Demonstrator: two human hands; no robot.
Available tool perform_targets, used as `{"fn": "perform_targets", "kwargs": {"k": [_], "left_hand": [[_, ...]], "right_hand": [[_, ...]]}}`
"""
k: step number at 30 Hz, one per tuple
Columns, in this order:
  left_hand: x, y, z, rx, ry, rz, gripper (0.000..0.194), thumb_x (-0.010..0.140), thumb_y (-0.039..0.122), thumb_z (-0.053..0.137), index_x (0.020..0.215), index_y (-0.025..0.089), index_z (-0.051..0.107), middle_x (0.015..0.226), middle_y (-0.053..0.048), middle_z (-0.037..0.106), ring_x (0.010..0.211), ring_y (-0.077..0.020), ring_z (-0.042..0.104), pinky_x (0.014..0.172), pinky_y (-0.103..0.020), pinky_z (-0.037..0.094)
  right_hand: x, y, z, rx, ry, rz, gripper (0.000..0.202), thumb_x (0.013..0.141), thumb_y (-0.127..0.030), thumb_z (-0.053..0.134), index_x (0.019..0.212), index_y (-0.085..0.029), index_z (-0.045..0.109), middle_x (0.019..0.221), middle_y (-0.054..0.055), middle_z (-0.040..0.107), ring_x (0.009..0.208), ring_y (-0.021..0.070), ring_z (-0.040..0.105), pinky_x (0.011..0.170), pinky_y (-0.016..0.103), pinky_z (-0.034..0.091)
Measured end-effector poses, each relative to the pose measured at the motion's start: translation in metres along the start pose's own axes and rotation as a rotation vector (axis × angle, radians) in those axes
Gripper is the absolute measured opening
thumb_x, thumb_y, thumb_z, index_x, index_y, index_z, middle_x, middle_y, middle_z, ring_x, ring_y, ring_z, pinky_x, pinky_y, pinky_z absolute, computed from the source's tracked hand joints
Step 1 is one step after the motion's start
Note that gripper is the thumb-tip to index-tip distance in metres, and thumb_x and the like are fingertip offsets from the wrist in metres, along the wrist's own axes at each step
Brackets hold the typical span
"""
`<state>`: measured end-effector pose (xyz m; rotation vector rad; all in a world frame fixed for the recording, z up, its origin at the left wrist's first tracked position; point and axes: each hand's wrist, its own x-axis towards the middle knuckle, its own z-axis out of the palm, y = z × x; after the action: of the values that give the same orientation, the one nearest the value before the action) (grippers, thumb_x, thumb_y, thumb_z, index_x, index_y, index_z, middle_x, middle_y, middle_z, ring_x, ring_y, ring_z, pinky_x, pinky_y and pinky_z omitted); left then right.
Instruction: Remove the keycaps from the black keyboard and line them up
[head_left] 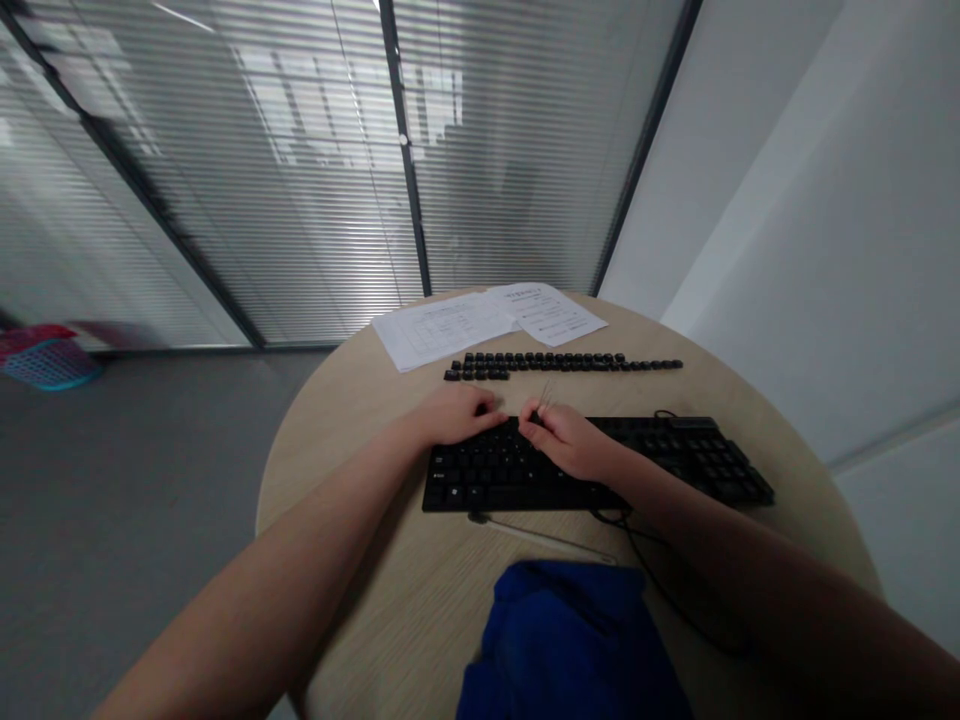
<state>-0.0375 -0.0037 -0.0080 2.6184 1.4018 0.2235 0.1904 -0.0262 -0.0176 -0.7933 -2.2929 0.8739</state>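
Observation:
A black keyboard (pixel 510 495) lies on the round wooden table, with some keys off its upper left part. My left hand (pixel 459 413) rests at the keyboard's upper left edge, fingers bent and partly spread, nothing visible in it. Over the middle of the keyboard, my right hand (pixel 562 438) pinches a thin wire tool (pixel 546 392) whose prongs point up. Beyond the hands, loose black keycaps (pixel 536 363) sit in rows on the table.
Printed papers (pixel 442 328) lie at the table's far side. A thin brush-like stick (pixel 547 540) and a cable (pixel 660 585) are on the near side, by a blue cloth (pixel 566 640). A basket (pixel 52 360) stands on the floor at left.

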Motion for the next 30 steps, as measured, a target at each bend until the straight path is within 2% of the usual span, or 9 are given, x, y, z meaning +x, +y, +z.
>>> {"fn": "perform_targets", "kwargs": {"k": [14, 26, 30], "left_hand": [[-0.0007, -0.0023, 0.0026, -0.009, 0.021, -0.017, 0.044, 0.094, 0.053, 0.045, 0.077, 0.019, 0.066, 0.07, -0.004, 0.064, 0.065, -0.0162, 0.055, 0.06, -0.029, 0.034], [-0.0011, -0.0033, 0.0019, -0.018, 0.008, -0.013, 0.042, 0.094, 0.052, 0.044, 0.076, 0.019, 0.064, 0.069, -0.003, 0.064, 0.064, -0.016, 0.055, 0.059, -0.029, 0.035], [-0.0005, -0.0039, 0.0023, -0.009, 0.012, -0.017, 0.041, 0.094, 0.052, 0.046, 0.077, 0.02, 0.064, 0.071, -0.004, 0.065, 0.066, -0.0173, 0.056, 0.06, -0.03, 0.035]], "right_hand": [[-0.0004, -0.0014, 0.0012, -0.075, -0.028, -0.04, 0.023, 0.099, -0.042, 0.049, 0.088, -0.022, 0.054, 0.067, -0.003, 0.053, 0.063, 0.0156, 0.051, 0.063, 0.028, 0.033], [-0.0046, 0.0041, 0.0057, 0.007, 0.094, -0.001, 0.023, 0.1, -0.04, 0.046, 0.087, -0.023, 0.054, 0.068, -0.001, 0.057, 0.064, 0.0165, 0.054, 0.065, 0.029, 0.038], [-0.0052, 0.0067, 0.0071, 0.083, 0.139, 0.02, 0.027, 0.098, -0.045, 0.049, 0.085, -0.023, 0.054, 0.065, -0.002, 0.057, 0.06, 0.0154, 0.053, 0.06, 0.028, 0.038]]}}
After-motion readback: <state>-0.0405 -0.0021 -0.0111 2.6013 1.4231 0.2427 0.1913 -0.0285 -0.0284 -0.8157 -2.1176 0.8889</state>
